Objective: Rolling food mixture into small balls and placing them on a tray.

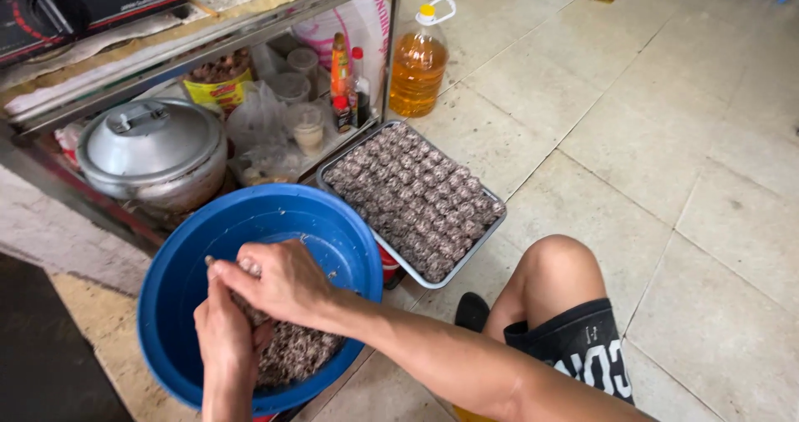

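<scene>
Tiled floor (666, 139) — one blue basin (183, 272), two hands (275, 285), one tray (491, 226), one oil bottle (418, 64)

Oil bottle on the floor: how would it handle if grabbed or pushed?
The oil bottle looks nearly full, so probably heavy for its size. Its top loop handle offers a grip; the smooth plastic may be slippery. Upright on flat tile with a wide base, it would likely slide before tipping.

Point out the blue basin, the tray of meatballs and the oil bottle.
blue basin (337, 222): head view, bare inner wall at upper right.
tray of meatballs (454, 274): head view, metal rim at its near corner.
oil bottle (418, 72): head view, middle of the amber body.
</scene>
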